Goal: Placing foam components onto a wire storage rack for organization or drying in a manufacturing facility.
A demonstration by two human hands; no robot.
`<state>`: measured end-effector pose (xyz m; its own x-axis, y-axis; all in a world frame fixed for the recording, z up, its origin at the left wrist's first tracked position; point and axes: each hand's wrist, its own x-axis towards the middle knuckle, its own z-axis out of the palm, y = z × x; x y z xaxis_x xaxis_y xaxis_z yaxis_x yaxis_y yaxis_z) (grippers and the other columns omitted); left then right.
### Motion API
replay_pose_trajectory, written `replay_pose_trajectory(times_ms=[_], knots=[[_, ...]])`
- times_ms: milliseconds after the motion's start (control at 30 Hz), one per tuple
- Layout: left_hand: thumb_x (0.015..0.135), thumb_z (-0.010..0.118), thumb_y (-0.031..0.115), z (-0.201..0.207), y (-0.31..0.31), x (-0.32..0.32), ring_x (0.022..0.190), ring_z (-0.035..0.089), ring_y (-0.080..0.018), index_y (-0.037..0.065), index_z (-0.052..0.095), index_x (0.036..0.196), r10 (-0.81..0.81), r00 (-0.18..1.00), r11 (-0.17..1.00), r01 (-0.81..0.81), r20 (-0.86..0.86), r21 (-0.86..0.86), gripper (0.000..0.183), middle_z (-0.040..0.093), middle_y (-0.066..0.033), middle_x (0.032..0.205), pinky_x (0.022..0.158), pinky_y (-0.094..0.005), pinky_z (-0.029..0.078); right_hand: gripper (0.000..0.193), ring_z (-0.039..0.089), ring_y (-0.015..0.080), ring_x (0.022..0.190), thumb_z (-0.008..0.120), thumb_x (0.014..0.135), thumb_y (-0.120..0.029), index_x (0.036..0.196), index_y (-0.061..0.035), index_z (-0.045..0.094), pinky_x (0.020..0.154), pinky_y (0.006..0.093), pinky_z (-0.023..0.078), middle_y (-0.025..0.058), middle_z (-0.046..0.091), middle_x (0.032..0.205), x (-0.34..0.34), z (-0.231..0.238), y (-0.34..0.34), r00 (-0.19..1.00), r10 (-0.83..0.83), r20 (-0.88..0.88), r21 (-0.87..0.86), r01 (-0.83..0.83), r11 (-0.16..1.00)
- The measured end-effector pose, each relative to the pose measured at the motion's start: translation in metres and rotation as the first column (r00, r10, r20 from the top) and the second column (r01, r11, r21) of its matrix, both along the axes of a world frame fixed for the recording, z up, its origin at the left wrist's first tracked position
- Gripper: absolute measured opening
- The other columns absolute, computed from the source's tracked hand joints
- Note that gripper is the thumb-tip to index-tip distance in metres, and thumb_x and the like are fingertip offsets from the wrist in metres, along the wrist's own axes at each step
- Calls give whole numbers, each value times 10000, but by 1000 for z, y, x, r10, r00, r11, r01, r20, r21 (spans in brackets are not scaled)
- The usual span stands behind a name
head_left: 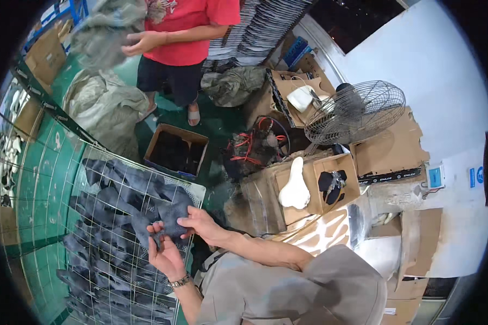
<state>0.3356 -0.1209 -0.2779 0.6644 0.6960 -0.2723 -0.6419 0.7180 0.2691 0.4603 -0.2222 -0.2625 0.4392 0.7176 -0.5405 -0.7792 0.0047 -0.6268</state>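
Observation:
Between my two hands is a dark grey fabric piece [171, 215], apparently a shoe upper, raised over a wire rack [188, 189]. My right hand [199, 223] pinches its right side between thumb and fingers. At its lower edge, my left hand [167, 255] has its fingers curled against the cloth, palm turned up, a watch on the wrist. Many similar grey pieces [106, 238] lie in rows on the rack's mesh, below and left of my hands.
Across from me a person in a red shirt [181, 32] handles a greyish sack [106, 40]. Another sack [106, 105] and a box of dark items [176, 151] stand on the floor. To the right are a wire-cage fan [358, 111], a white sole-shaped piece [294, 187] and cardboard boxes [339, 162].

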Motion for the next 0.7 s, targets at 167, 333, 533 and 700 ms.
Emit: replay_pose_trajectory(times_ms=[167, 333, 533, 700], knots=[[1016, 467, 81, -14, 10, -15, 1223, 577, -270, -74, 534, 1292, 24, 999, 993, -20, 31, -114, 323, 633, -148, 1270, 1139, -426, 397, 198, 620, 77, 816, 625, 929, -88, 1111, -38, 567, 666, 252, 516, 5, 650, 927, -19, 9, 23, 968, -118, 223, 8, 119, 993], [1010, 488, 108, -11, 14, -29, 1193, 581, -265, -58, 567, 1250, 129, 989, 974, -141, -79, -176, 301, 643, -131, 1234, 1088, -407, 429, 181, 538, 46, 757, 621, 913, -66, 1081, -19, 574, 646, 238, 442, -9, 618, 903, -34, -16, 39, 923, -22, 385, -26, 35, 999], [914, 612, 140, -21, 20, -33, 1032, 593, -225, -4, 595, 1166, 191, 970, 833, -78, 152, -547, 290, 649, -96, 1119, 932, -353, 463, 284, 599, 81, 853, 654, 901, -74, 1174, -36, 582, 738, 259, 481, 8, 658, 1025, -26, 1, 35, 886, 190, 422, -342, -39, 939], [937, 600, 147, -31, 33, -43, 996, 666, -259, -32, 572, 1235, 305, 912, 866, -147, 274, -477, 349, 684, -128, 1123, 1084, -422, 428, 370, 608, 145, 1066, 609, 914, -5, 1280, -7, 554, 977, 309, 458, 62, 652, 1195, -28, 16, 59, 936, 51, 348, -98, -17, 995]])
